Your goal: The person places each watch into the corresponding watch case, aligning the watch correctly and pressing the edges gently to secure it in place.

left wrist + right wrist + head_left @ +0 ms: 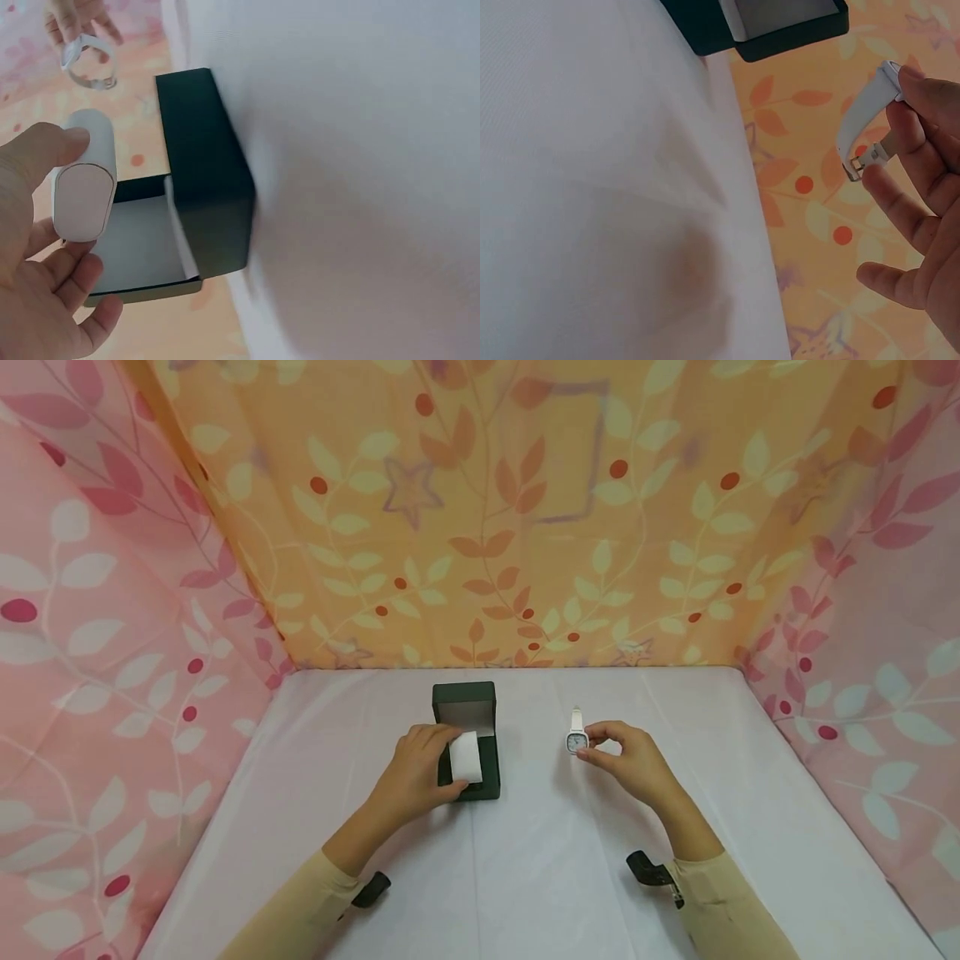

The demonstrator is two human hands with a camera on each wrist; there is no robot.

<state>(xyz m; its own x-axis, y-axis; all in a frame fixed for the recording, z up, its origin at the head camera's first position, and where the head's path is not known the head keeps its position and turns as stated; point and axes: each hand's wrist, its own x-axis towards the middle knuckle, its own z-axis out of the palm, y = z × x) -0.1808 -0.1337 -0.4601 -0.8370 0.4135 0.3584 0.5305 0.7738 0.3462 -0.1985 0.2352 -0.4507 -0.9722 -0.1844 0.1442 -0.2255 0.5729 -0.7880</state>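
- Two grips are busy: the left grip (420, 764) has its thumb and fingers closed about the white cushion (467, 758), while the right grip (630, 764) pinches the watch (577, 739) between thumb and fingertips.
- The watch is off to the right of the green box (491, 772), raised over the counter (525, 877), with its dial toward the head view.
- Its pale strap (866, 112) curves round into a loop, with the buckle (853, 171) at the far end from the pinch (it looks fastened, though the right wrist view is only partial).
- The cushion is over the box's open base; the left wrist view shows a gap between the two. The lid (465, 692) stands raised.
- I would judge the watch light, with a hard, smooth case and a bendable strap; the glass is probably its fragile part.
- Best hold: the case edges, as now, keeping fingertips off the glass and letting the loop hang free.
- The cushion probably weighs little, and may give slightly if squeezed. Taking it by opposite sides leaves its middle free.
- The box looks stiff; its outer walls should bear a steadying hand better than the hinged lid.
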